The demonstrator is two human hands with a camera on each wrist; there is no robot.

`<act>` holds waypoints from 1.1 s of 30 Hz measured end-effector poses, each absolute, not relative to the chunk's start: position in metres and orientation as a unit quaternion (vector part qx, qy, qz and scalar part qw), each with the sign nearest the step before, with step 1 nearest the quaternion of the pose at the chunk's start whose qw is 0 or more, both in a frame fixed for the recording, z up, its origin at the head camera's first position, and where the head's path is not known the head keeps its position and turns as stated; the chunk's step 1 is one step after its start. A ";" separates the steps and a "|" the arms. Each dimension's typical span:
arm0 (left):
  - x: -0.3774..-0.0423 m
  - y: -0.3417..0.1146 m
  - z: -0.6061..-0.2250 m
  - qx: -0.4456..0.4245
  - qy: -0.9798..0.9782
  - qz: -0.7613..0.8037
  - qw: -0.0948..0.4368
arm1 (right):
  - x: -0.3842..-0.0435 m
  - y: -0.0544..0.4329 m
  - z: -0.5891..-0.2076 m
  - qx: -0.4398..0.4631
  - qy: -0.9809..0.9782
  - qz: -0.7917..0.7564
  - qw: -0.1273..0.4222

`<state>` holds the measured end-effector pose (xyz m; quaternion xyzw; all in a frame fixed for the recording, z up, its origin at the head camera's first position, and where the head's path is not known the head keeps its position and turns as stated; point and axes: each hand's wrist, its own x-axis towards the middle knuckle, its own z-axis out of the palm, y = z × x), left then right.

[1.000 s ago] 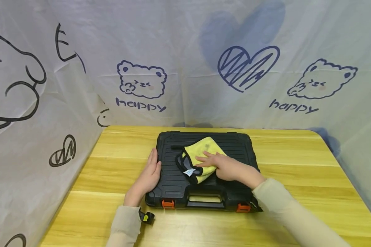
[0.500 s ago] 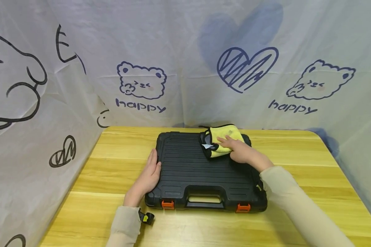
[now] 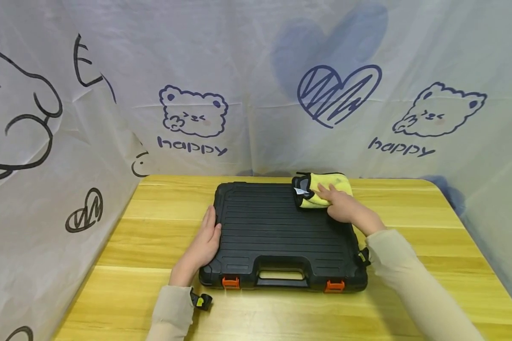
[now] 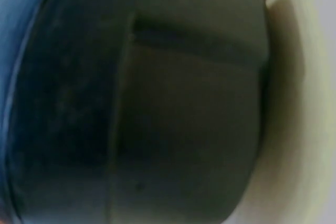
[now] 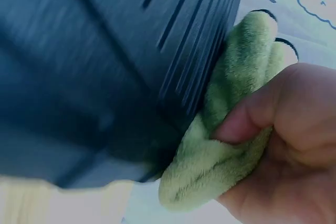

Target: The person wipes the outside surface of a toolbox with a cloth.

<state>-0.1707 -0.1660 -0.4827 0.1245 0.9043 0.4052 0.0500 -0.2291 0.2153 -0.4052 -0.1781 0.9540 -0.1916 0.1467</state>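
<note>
A black plastic case (image 3: 277, 227) lies flat on the wooden table, its handle and two orange latches (image 3: 334, 286) facing me. My left hand (image 3: 204, 244) rests along the case's left side with straight fingers. The left wrist view is filled by the dark case side (image 4: 184, 124). At the far right corner of the lid, my right hand (image 3: 343, 207) holds a folded yellow cloth (image 3: 342, 182) with black edging and a white tag. In the right wrist view the thumb (image 5: 241, 124) digs into the fold of the cloth (image 5: 244, 51), which lies against the ribbed lid.
The yellow wooden table (image 3: 422, 227) extends on both sides of the case. A white curtain (image 3: 256, 142) printed with bears and hearts hangs behind it and along the sides. Black straps with small yellow marks (image 3: 201, 301) sit at the wrists.
My right hand has slid the cloth from the middle of the lid toward its far right corner. My left hand has stayed against the left side of the case.
</note>
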 end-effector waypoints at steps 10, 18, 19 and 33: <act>-0.169 -0.165 -0.482 0.121 0.902 0.410 0.054 | -0.220 0.197 -0.397 -0.169 0.966 -0.108 0.164; -0.170 -0.164 -0.481 0.122 0.902 0.410 0.056 | -0.196 0.180 -0.396 -0.187 0.970 -0.057 0.143; -0.170 -0.164 -0.481 0.122 0.902 0.410 0.055 | -0.191 0.177 -0.396 -0.190 0.970 -0.056 0.139; -0.171 -0.165 -0.481 0.129 0.907 0.398 0.047 | -0.129 0.170 -0.400 -0.235 0.964 -0.075 0.097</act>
